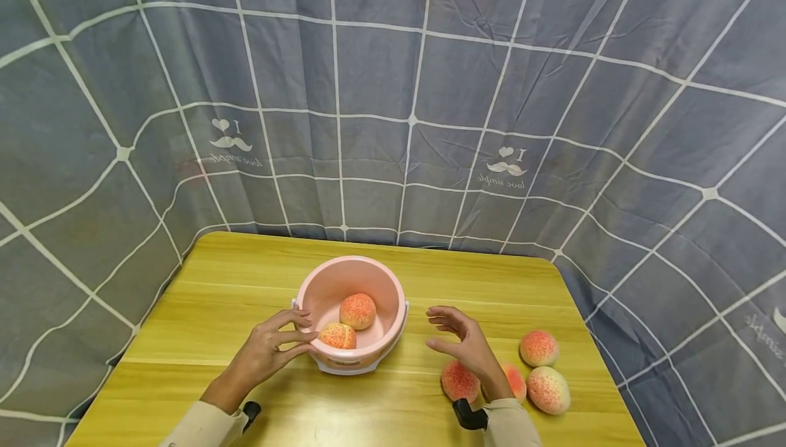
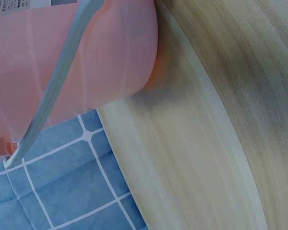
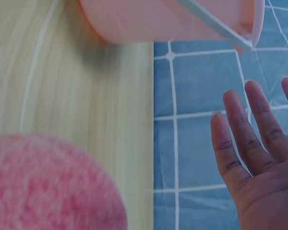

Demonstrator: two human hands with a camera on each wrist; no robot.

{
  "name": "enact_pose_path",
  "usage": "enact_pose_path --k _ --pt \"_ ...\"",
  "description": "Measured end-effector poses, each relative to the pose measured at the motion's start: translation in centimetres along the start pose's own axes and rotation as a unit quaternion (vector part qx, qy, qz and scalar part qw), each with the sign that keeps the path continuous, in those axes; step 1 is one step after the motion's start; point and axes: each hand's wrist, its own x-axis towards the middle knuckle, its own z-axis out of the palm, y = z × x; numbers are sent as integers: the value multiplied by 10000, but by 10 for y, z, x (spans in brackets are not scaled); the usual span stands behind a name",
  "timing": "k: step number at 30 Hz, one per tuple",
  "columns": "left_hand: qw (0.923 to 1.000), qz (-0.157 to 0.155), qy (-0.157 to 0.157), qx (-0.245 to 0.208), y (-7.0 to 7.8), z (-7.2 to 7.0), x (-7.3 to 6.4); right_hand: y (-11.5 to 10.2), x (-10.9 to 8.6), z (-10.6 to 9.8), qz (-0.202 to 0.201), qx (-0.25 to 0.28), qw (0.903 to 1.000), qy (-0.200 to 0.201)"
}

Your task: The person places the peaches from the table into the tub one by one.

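A pink bucket [image 1: 393, 290] with a pale grey handle [image 2: 57, 81] stands upright on the table. Two foam-like peaches lie inside it: one peach [image 1: 357, 311] further back, another peach [image 1: 338, 336] against the near left wall. My left hand [image 1: 270, 348] grips the bucket's left rim between thumb and fingers; the left wrist view does not show this hand. To the right of the bucket, apart from it, my right hand [image 1: 460, 341] holds nothing, its fingers extended and spread. A red peach [image 1: 460, 381] lies below that hand.
Further right on the yellow wood-grain table [image 1: 245, 269] sit an orange-red peach [image 1: 540, 349], a paler peach [image 1: 548, 390] and a peach [image 1: 514, 383] partly hidden by my right wrist. A grey-blue curtain [image 1: 374, 78] with white grid lines surrounds the table's back and sides.
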Motion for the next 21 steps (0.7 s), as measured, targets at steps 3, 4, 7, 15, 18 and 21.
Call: enact_pose_path --k 3,4,7,15,18,21 --pt "10000 2 -4 -4 0 0 0 4 -5 -4 -145 -60 9999 49" --pt "10000 6 -1 -5 0 0 0 5 -6 -5 -196 -94 9997 78" --pt "10000 12 -9 5 0 0 1 8 -11 -9 -271 -193 9993 172" --pt "10000 -1 -28 -49 1 -1 2 16 -20 -19 -228 -289 9983 442" --pt "10000 -20 -44 -21 1 -1 2 16 -24 -23 -238 -320 9978 524" --pt "10000 -24 -55 8 1 -2 2 18 -30 -27 -169 -336 9973 628"
